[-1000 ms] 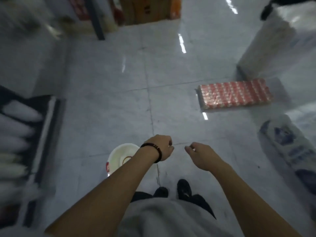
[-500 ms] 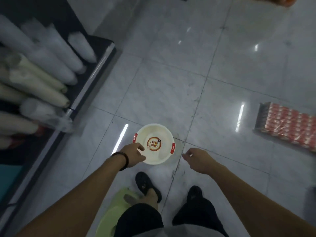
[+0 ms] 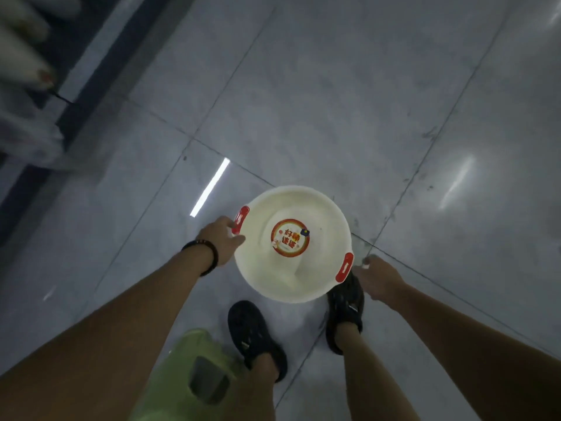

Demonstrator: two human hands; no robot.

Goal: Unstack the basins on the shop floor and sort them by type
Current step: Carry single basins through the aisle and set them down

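A white basin (image 3: 267,268) with two red handles and a round red sticker inside sits low over the tiled floor, in front of my feet. My left hand (image 3: 220,238) grips its rim at the left red handle (image 3: 240,219), thumb over the edge. To the right, my right hand (image 3: 379,276) hovers just beside the other red handle (image 3: 344,267), fingers loosely curled and holding nothing. A pale green basin (image 3: 182,360) lies at the bottom, partly hidden under my left arm.
My black shoes (image 3: 252,332) (image 3: 346,308) stand just behind the white basin, whose edge overlaps the right one. A dark shelf base (image 3: 91,80) runs along the left, with pale rolled goods (image 3: 21,56) on it. Grey glossy floor tiles (image 3: 334,101) stretch ahead.
The view has dropped closer over the white basin. My left hand has moved onto its left handle and my right hand has come in beside the right handle.
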